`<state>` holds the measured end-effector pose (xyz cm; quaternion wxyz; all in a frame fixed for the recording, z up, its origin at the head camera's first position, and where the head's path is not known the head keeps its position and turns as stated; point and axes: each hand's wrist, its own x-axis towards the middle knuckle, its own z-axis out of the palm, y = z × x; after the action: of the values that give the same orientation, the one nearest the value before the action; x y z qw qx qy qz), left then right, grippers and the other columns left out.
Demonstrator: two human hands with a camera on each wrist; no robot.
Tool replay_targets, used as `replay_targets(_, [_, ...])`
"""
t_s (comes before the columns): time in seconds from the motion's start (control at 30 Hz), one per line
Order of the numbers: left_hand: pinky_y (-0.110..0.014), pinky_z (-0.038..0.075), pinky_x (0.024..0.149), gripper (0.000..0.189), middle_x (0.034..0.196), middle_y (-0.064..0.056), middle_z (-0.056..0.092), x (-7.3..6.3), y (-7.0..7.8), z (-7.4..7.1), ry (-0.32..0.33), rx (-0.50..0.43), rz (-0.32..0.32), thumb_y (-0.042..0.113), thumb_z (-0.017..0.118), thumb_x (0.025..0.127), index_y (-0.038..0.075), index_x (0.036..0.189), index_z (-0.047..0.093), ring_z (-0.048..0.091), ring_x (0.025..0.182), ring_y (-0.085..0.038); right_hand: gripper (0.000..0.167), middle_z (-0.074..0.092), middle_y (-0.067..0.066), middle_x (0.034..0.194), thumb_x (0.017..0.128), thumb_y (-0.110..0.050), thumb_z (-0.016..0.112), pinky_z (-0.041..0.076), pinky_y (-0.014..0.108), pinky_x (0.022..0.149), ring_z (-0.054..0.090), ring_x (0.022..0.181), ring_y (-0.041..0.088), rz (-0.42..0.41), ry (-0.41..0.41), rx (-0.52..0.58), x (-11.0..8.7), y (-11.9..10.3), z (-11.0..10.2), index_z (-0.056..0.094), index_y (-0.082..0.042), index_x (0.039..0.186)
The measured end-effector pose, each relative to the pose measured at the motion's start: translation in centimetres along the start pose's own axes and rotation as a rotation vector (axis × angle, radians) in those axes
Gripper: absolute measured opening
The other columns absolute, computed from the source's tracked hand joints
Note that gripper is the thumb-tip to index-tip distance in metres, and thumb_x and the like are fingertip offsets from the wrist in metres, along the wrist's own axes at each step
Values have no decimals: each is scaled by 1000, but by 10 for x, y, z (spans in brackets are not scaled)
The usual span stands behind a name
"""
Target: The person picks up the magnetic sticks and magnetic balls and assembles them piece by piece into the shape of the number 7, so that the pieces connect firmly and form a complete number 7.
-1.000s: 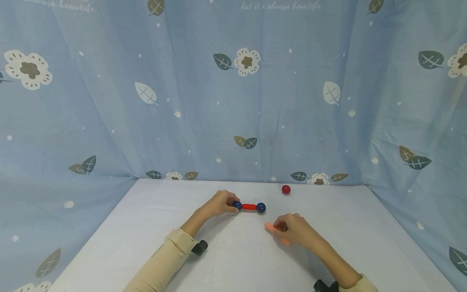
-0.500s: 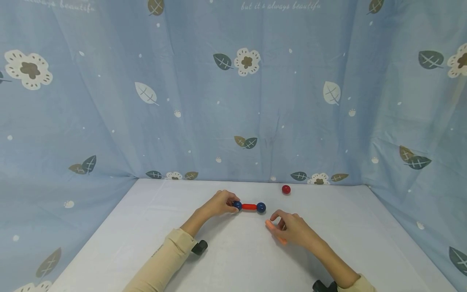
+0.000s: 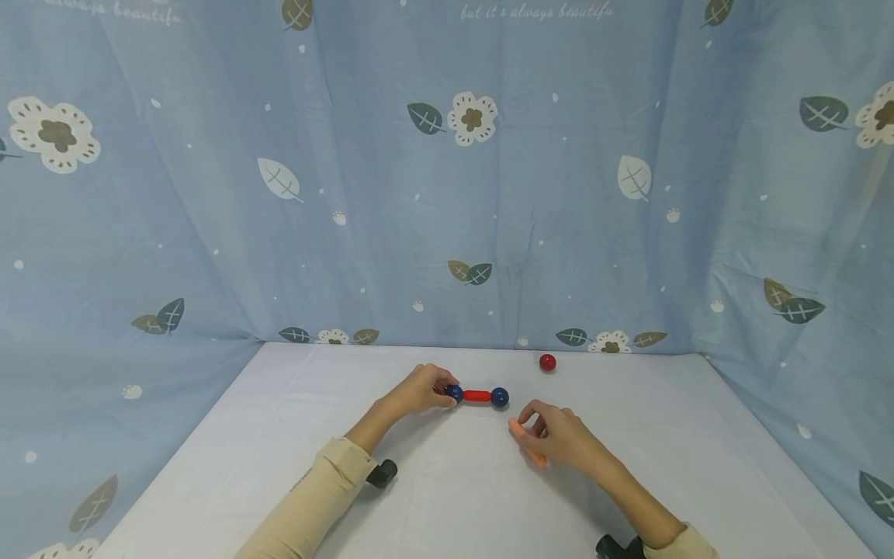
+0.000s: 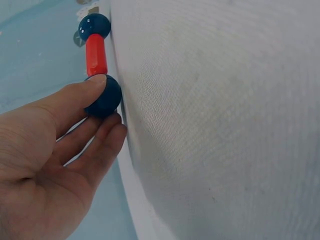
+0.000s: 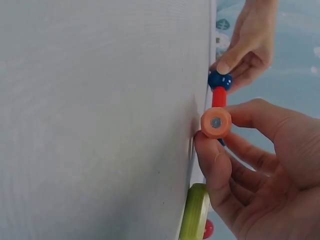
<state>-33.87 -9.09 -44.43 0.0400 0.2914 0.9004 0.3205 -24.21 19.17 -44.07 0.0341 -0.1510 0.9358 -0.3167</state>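
My left hand [image 3: 421, 388] pinches the near dark blue ball [image 4: 105, 97] between thumb and fingers. That ball joins a red stick [image 3: 477, 396], and a second blue ball [image 3: 499, 397] sits on the stick's other end. The three lie in a row at the table surface. My right hand [image 3: 564, 439] holds an orange stick [image 3: 518, 431] between thumb and fingers, slanting, a short way in front of the second ball. In the right wrist view the orange stick's end shows a round metal disc, overlapping the red stick behind it.
A dark red ball [image 3: 548, 362] rests near the table's back edge. The right wrist view also has a yellow-green stick [image 5: 195, 212] on the white table [image 3: 433, 505], below the right hand. A blue patterned curtain [image 3: 391, 194] surrounds the back and sides.
The right index finger has lifted and straightened a little, and the orange stick has swung to a steeper slant. The left hand and the joined balls have stayed in place.
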Motion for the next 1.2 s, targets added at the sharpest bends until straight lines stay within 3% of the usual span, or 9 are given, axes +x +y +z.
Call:
replay_targets(0.4, [-23, 55, 73, 31, 100, -7, 76, 0, 1, 0, 5, -18, -3, 10, 79, 82, 4, 112, 73, 66, 82, -13, 20, 64, -2, 71, 87, -20, 74, 47, 24, 47, 56, 51, 13, 56, 13, 108, 5, 0, 4, 62, -10, 99])
replay_targets(1.2, [-21, 54, 73, 32, 99, -5, 76, 0, 1, -1, -2, -10, -11, 12, 79, 82, 5, 113, 73, 65, 81, -11, 14, 60, 0, 72, 83, -15, 76, 43, 22, 49, 52, 56, 13, 102, 75, 128, 19, -4, 12, 63, -12, 84])
